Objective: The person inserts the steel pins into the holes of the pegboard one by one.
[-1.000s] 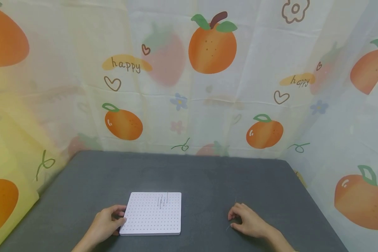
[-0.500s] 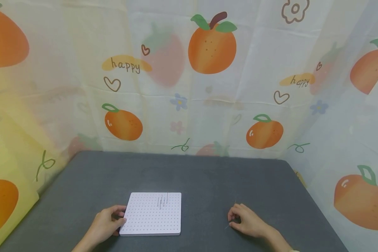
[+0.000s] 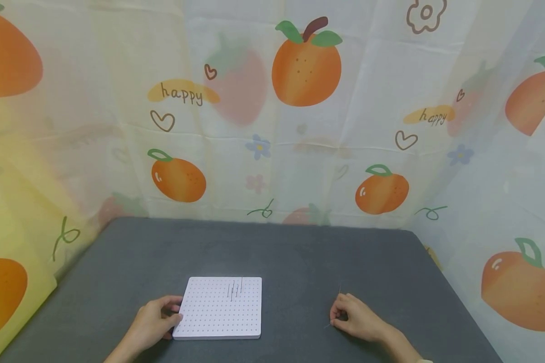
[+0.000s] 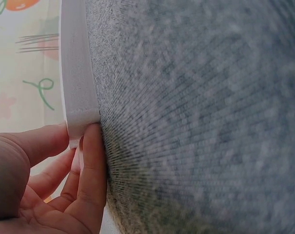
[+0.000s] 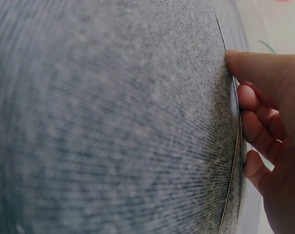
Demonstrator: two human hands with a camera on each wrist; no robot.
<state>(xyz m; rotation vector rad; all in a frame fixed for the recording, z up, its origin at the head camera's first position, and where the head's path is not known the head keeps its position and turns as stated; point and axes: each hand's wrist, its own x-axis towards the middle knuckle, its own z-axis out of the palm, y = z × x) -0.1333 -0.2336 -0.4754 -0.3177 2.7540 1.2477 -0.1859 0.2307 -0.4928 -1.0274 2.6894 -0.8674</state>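
Left hand (image 3: 151, 321) clamped on the edge of the white perforated board (image 3: 218, 321), at its 9 o'clock. Right hand (image 3: 355, 318) well apart at the board's 3 o'clock: fingers curled, thumb tip touching a thin wire (image 5: 236, 91); can't tell if pinched. Board rests on grey tabletop (image 3: 300, 262), several thin pins (image 3: 231, 295) standing toward its 1 o'clock. Fruit-print cloth (image 3: 227, 171) at 12.

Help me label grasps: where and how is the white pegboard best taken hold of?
Probably by its left edge, coming from the left, as the left hand does. The white pegboard lies flat, its straight side gives something to pinch, and the thin pins stand in the far half, right of centre, away from that edge.
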